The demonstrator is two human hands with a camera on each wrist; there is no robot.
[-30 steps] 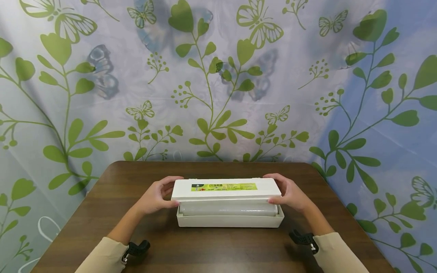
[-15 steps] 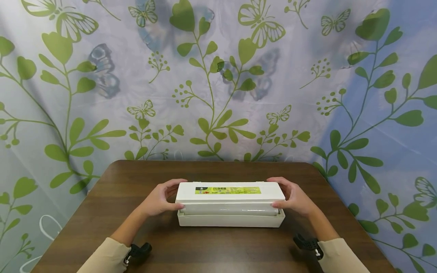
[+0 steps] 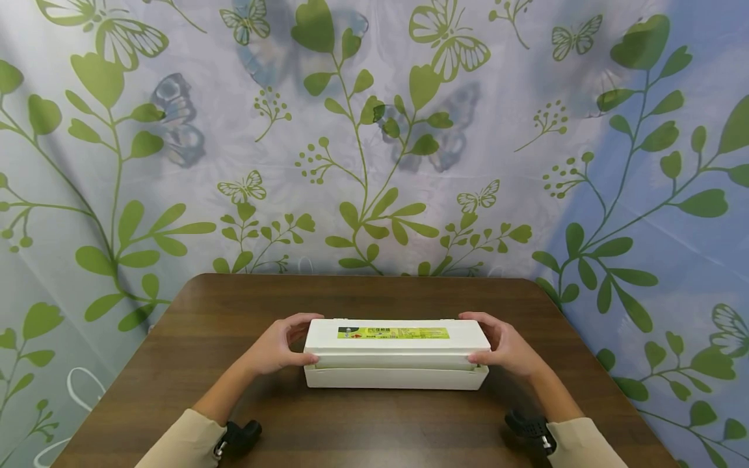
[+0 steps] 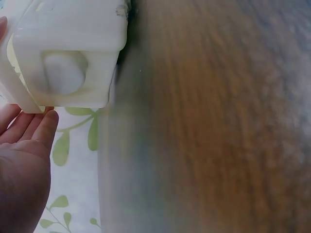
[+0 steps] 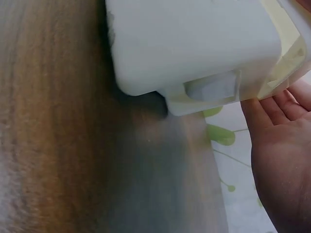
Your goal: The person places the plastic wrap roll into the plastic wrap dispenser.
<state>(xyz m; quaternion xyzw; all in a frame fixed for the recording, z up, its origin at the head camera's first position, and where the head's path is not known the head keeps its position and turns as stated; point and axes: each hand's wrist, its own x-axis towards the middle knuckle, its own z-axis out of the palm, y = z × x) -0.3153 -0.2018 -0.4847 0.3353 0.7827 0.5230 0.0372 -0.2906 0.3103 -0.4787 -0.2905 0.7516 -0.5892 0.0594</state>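
A long white cling film box sits on the table, its lid [image 3: 399, 343] bearing a green and yellow label. Below the lid's front edge shows the lower tray [image 3: 398, 379], with a narrow gap between them. My left hand [image 3: 279, 344] grips the lid's left end, thumb in front and fingers behind. At the opposite end my right hand [image 3: 510, 348] holds the lid the same way. Through an opening in the box's end, the left wrist view shows a pale rounded roll end [image 4: 65, 75]. The rest of the roll is hidden under the lid.
The brown wooden table [image 3: 380, 429] has rounded far corners. Behind it hangs a pale curtain [image 3: 374, 162] printed with green leaves and butterflies. Black straps [image 3: 236, 439] circle both wrists below beige sleeves [image 3: 181, 442].
The lid has come down toward the tray, held by both hands at its ends. The cling film roll, visible under it a second ago, is now covered. The tray has stayed in place.
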